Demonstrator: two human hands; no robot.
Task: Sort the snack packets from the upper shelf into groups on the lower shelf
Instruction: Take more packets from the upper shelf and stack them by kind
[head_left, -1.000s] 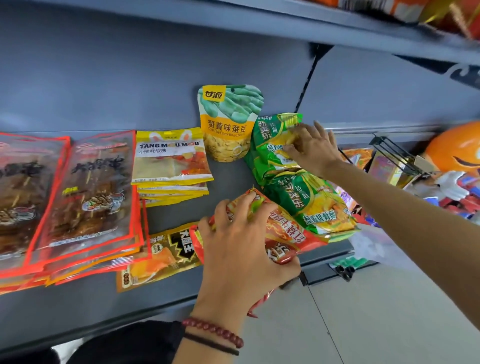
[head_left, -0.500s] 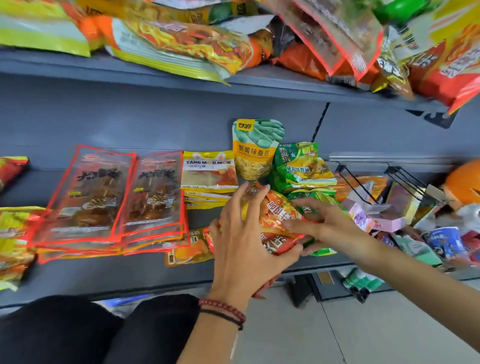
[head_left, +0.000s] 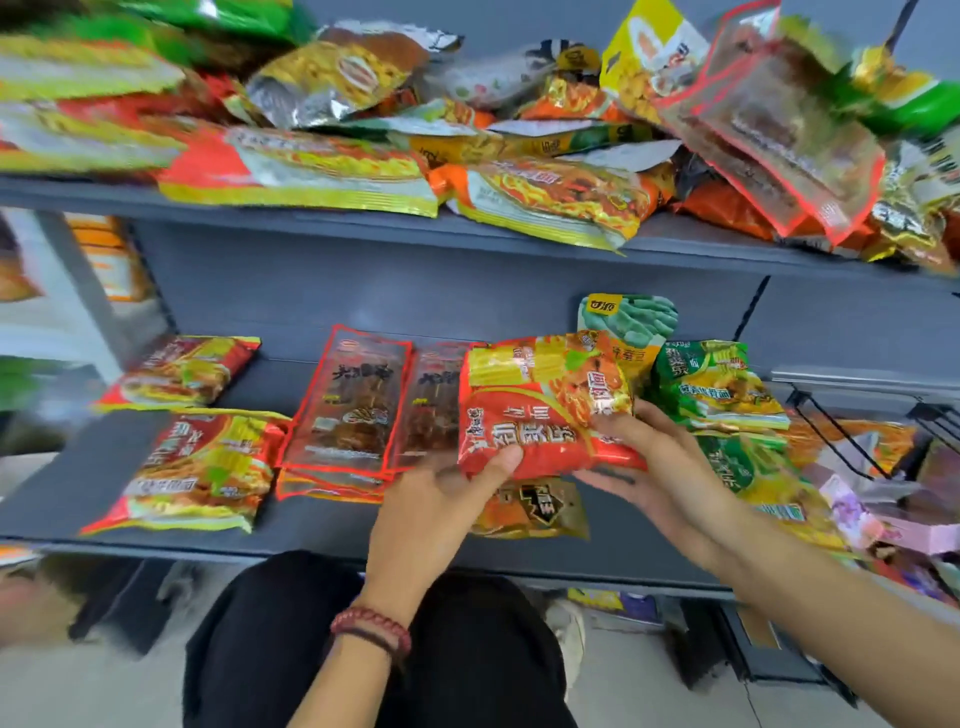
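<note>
A red and yellow noodle packet (head_left: 545, 405) is lifted above the lower shelf (head_left: 332, 530). My left hand (head_left: 441, 499) grips its lower left corner with the thumb on top. My right hand (head_left: 660, 467) holds its right edge from beneath. On the lower shelf lie two matching red noodle packets (head_left: 202, 467) at the left, clear red-edged meat packets (head_left: 353, 410) in the middle, green packets (head_left: 722, 389) at the right and a green-and-yellow bean pouch (head_left: 628, 322) at the back. The upper shelf (head_left: 363, 218) carries a mixed heap of snack packets (head_left: 467, 130).
An orange and black packet (head_left: 530, 509) lies on the lower shelf under the lifted one. Wire hooks (head_left: 852, 436) and small boxed goods (head_left: 883, 519) crowd the right end. My dark-trousered knees (head_left: 374, 649) are below the shelf edge. Bare shelf surface shows at the front left.
The red noodle packet has been raised off the lower shelf and turned face up between both hands. The view has tilted upward, bringing the heaped upper shelf into sight.
</note>
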